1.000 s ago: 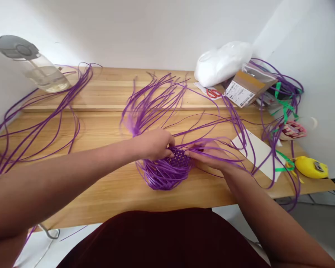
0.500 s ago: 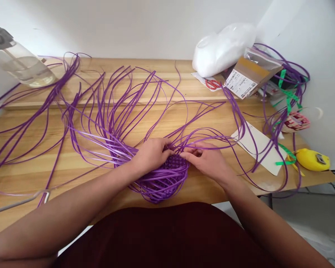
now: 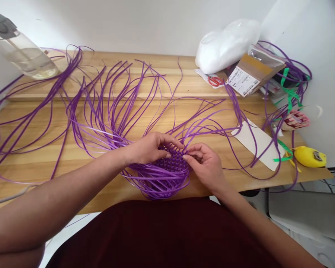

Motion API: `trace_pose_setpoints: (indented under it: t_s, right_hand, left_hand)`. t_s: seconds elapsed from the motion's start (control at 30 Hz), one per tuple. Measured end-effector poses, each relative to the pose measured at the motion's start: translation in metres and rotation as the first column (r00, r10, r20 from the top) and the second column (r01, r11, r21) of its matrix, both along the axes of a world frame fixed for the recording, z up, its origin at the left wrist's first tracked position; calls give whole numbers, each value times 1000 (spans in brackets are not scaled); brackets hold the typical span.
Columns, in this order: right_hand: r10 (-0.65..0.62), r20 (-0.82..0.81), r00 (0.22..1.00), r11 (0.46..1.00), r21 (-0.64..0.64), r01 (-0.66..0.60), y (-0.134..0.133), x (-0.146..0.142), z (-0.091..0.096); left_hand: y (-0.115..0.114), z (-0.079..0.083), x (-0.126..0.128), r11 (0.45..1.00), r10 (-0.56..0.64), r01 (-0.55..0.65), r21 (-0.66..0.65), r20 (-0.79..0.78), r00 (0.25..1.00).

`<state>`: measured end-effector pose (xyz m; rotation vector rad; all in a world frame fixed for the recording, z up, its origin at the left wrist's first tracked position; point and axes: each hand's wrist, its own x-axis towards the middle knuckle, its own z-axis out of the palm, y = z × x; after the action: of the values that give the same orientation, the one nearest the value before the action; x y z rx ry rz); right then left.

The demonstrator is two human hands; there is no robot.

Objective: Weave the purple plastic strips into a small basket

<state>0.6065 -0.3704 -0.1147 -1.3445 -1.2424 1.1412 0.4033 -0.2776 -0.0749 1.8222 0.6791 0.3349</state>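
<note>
A small purple woven piece lies near the front edge of the wooden table. Long purple plastic strands fan out from it to the back and left. My left hand rests on the weave's left side, fingers curled over its top edge. My right hand is at its right side, thumb and fingers pinched on a purple strand. Both hands touch the weave.
A clear water bottle lies at the back left. At the back right are a white plastic bag, red scissors, a labelled cardboard box and more strands with green tape. A white card and yellow tape measure lie right.
The bunched strands have spread out to the left across the table. My hands shifted a little on the weave; the right hand's fingers went from flat to pinched. The view tilted slightly.
</note>
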Motion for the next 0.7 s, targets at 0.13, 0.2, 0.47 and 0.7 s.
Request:
trace_pose_setpoints:
  t_s: [0.13,0.2,0.47,0.7]
  right_hand:
    - [55,173,983,988,132,-78,-7,6,1]
    - [145,289,946,963,179,-202,-7,15,11]
    - [400,298,867,907,6,-420,15,24,48]
    - [453,-44,891,861,-240,-449,25,28,40]
  left_hand:
    - [-6,-1,2,996,-67,72,54,-75,995]
    - [-9,0,3,993,-98,103,51,-84,992]
    - [-20,16,8,968,92,-37,247,-219,971]
    - [-11,24,9,1000,-21,22,5,-108,994]
